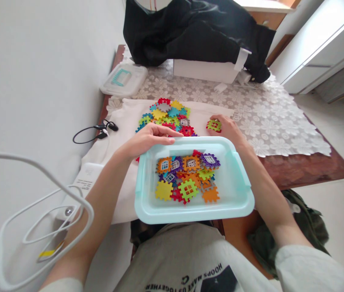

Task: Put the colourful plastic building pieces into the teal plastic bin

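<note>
A pale turquoise plastic tub (239,198) sits in front of my body, by the near edge of the table. Inside it lies a loose heap of notched plastic building tiles (188,188), orange, purple, yellow, red and green, some with white window grilles. My left hand (153,140) grips the tub's far-left rim, thumb on the near side and fingers beyond. Just past the tub's far-right corner, my right hand (225,127) is closed around green and red building tiles (213,125). Behind the tub, a pile of similar tiles (165,113) lies on a white cloth (202,111), partly hidden by my left hand.
A clear lid (124,79) with a turquoise handle lies at the far left. Black cloth (196,32) drapes over a white box (204,71) at the back. A black cable (95,132) and a looping white cable (89,211) are by the left wall.
</note>
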A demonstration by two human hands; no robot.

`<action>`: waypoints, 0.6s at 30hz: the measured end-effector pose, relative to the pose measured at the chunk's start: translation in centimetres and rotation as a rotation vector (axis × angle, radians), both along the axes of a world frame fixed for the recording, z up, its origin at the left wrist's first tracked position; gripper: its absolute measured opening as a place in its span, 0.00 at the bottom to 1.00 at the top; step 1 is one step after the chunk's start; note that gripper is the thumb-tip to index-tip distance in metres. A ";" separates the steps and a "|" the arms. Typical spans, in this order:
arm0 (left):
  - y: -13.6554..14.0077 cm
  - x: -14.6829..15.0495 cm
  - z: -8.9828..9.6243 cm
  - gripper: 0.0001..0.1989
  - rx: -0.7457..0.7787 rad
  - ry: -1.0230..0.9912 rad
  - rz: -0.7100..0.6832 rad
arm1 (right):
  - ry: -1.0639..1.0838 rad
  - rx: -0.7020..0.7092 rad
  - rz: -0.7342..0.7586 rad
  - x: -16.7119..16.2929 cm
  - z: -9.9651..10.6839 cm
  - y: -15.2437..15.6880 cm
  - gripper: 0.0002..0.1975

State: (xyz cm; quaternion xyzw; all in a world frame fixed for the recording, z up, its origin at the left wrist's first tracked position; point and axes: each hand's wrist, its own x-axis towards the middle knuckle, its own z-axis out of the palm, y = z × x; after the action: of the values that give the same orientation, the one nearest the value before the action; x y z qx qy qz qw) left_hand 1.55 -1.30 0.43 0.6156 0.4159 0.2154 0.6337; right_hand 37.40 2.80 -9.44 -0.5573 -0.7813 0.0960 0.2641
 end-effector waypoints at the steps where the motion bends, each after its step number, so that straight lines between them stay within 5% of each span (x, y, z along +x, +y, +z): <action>1: 0.0 0.0 -0.1 0.22 -0.002 -0.002 0.000 | -0.022 -0.002 0.020 0.3 0.1 0.0 0.24; 9: 0.0 0.0 -0.1 0.23 -0.035 -0.012 0.017 | -0.189 -0.169 0.183 2.2 1.0 -0.8 0.21; 18: 0.0 0.1 0.2 0.24 -0.013 0.008 0.019 | -0.133 -0.150 0.142 1.8 1.1 -0.7 0.20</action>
State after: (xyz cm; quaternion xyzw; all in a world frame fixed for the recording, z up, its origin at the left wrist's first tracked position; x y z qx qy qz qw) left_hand 1.68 -1.34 0.60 0.6085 0.4257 0.2160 0.6339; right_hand 39.20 2.13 -8.38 -0.5238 -0.8252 0.1356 0.1619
